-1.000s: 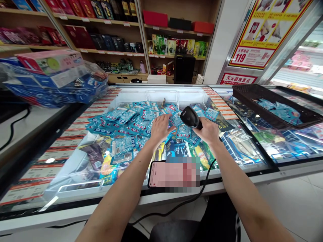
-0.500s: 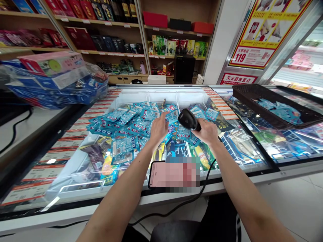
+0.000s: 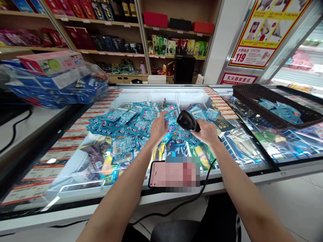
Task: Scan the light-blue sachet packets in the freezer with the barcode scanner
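Note:
My right hand [image 3: 207, 131] is wrapped round the handle of a black barcode scanner [image 3: 186, 120]. The scanner's head points left, over a heap of small blue packets [image 3: 131, 119] spread on the glass top. Just left of the scanner, my left hand [image 3: 158, 128] has its thumb and index finger at the left edge of one blue packet [image 3: 172, 116], whose pale printed panel faces up. The other left fingers are curled and partly hidden. A phone [image 3: 169, 174] with a lit, partly blurred screen lies between my forearms, near the front edge.
A brown basket [image 3: 264, 117] with more blue packets stands at the right. At the left is a plastic-wrapped stack of boxes [image 3: 58, 79]. The scanner's black cable [image 3: 174, 212] hangs along the freezer's front edge. Stocked shelves [image 3: 106, 53] stand behind.
The scanner's head has shifted very slightly left and down with my right hand. My left hand and the packets look nearly the same.

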{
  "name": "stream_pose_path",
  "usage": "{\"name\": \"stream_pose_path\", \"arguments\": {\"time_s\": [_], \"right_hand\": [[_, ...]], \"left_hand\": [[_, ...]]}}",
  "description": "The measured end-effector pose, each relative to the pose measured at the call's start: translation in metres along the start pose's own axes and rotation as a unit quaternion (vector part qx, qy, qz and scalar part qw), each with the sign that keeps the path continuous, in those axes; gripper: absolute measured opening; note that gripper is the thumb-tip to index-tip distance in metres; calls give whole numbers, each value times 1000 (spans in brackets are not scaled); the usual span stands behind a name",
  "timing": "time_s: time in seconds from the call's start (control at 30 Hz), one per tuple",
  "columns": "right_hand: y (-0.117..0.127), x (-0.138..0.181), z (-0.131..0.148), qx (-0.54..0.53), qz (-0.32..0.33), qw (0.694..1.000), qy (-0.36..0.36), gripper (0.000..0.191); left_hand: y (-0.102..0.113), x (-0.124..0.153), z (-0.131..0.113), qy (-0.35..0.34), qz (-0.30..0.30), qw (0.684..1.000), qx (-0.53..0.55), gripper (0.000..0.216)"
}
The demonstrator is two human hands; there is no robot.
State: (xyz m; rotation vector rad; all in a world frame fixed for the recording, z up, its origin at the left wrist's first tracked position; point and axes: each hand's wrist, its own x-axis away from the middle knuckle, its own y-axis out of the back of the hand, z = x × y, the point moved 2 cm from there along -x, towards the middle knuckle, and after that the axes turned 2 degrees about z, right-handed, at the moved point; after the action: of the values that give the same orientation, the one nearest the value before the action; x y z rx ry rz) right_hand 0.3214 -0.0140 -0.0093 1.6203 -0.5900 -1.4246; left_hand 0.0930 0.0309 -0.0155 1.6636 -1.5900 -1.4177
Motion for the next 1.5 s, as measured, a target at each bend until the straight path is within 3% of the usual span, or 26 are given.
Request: {"name": "stream_pose_path", "arguments": {"time_s": [0.83, 1.07, 1.3, 1.5], "right_hand": [[0, 1, 0, 3, 8, 1000, 0, 32], [-1, 1, -1, 4, -17, 1000, 1, 29], [-1, 0, -3, 9, -30, 999, -20, 31], [3, -1, -3, 4, -21, 999, -38, 31]], "left_hand": [[-2, -1, 0, -12, -7, 1000, -7, 46], [-3, -1, 2, -21, -12, 1000, 6, 47], [4, 2, -3, -39, -77, 994, 70, 46], [17, 5, -6, 14, -121, 992, -19, 43]]}}
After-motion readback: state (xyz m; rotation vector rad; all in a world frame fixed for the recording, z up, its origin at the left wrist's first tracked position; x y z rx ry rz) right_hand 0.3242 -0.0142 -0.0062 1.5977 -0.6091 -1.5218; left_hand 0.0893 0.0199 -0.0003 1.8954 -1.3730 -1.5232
